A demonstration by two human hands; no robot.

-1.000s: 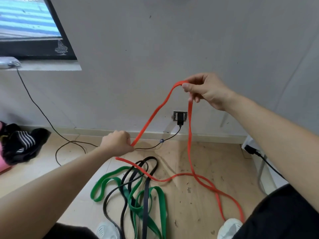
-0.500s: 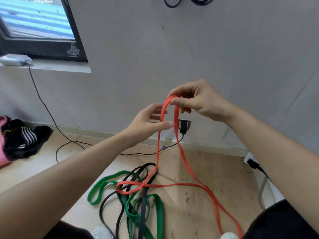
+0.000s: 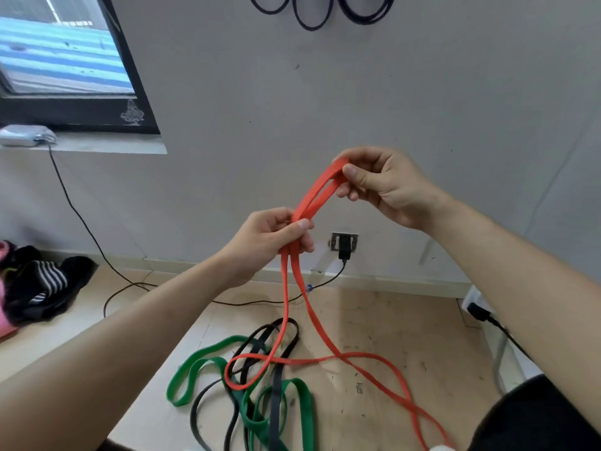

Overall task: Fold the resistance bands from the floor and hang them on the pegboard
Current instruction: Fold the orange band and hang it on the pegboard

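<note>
My right hand (image 3: 387,187) pinches the long orange rubber band (image 3: 320,190) at its fold, upper right. My left hand (image 3: 270,237) grasps both strands lower left, slack trailing down.

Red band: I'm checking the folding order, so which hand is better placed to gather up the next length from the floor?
Probably the left hand: it grips both strands of the red band lower down, nearest the slack on the floor. The right hand pinches the top fold, best left anchoring it.
</note>
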